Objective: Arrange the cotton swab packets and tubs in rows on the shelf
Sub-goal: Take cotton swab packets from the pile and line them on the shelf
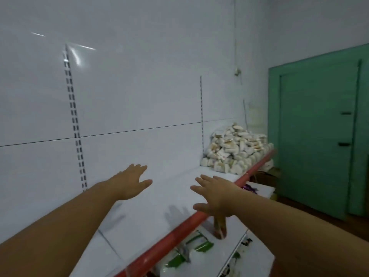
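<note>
Left hand [131, 180] and right hand [215, 194] hovered with fingers spread, grasping nothing, over the near stretch of the shelf [159, 200], probably gauging room for rows, while the cotton swab packets [235, 150] lay heaped at its far right end.

Two hands show, the left hand [131, 180] at 9 o'clock of the right hand [214, 194]. One red-edged shelf [169, 188] bears one heap of cotton swab packets [235, 150] at 2 o'clock, too many and too blurred to count. Two slotted uprights [74, 116] climb the back panel. One green door [315, 136] stands at 3 o'clock.
</note>
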A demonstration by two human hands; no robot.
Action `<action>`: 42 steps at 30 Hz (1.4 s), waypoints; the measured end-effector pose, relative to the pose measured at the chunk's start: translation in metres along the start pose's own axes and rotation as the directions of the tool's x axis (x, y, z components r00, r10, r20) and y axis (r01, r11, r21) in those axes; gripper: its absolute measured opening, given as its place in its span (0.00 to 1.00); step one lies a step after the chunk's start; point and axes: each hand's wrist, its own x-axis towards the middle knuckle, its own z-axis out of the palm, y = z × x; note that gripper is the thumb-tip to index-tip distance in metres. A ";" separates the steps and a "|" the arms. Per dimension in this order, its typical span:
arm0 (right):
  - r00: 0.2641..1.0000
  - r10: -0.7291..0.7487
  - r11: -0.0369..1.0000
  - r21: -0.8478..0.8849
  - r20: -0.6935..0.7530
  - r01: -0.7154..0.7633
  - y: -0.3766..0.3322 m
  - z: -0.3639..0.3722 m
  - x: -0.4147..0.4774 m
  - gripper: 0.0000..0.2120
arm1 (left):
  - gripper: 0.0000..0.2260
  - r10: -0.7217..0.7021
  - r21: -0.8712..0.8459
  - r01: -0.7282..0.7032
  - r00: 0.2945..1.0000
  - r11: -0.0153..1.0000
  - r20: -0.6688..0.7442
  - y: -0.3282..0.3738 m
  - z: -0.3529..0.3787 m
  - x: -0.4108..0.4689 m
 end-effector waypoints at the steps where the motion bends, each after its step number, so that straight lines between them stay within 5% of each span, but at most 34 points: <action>1: 0.997 0.069 0.998 -0.012 0.035 -0.069 0.024 0.005 -0.010 0.33 | 0.30 0.020 0.012 -0.021 0.999 1.000 0.027 0.021 0.010 0.017; 5: 0.962 0.266 0.962 0.055 0.060 -0.269 0.102 0.030 -0.036 0.32 | 0.30 0.131 -0.017 -0.130 0.989 0.991 0.073 0.092 0.041 0.077; 13: 0.977 0.196 0.980 0.062 -0.087 -0.191 0.198 0.083 -0.015 0.24 | 0.31 0.268 -0.071 -0.261 0.958 0.963 0.106 0.160 0.102 0.206; 19: 0.948 0.276 0.961 -0.079 0.159 -0.267 0.295 0.117 0.068 0.30 | 0.29 0.320 -0.266 -0.293 0.946 0.918 0.061 0.181 0.137 0.321; 22: 0.942 0.293 0.956 -0.071 0.162 -0.285 0.339 0.120 0.110 0.30 | 0.25 0.348 -0.385 -0.300 0.936 0.873 0.060 0.193 0.143 0.376; 26: 0.944 0.330 0.944 0.025 0.024 -0.330 0.382 0.127 0.150 0.28 | 0.20 0.291 -0.615 -0.232 0.957 0.753 -0.005 0.220 0.138 0.434; 33: 0.976 0.216 0.976 -0.013 -0.038 -0.216 0.448 0.168 0.210 0.25 | 0.14 0.231 -0.646 -0.270 0.962 0.714 -0.147 0.251 0.170 0.489; 38: 0.941 0.167 0.983 0.124 -0.295 -0.135 0.520 0.165 0.278 0.26 | 0.06 0.090 -0.800 -0.227 0.973 0.555 -0.213 0.264 0.170 0.529; 42: 0.898 0.147 0.976 0.207 -0.415 -0.065 0.559 0.158 0.346 0.26 | 0.06 -0.076 -0.980 -0.074 0.993 0.184 -0.089 0.278 0.152 0.556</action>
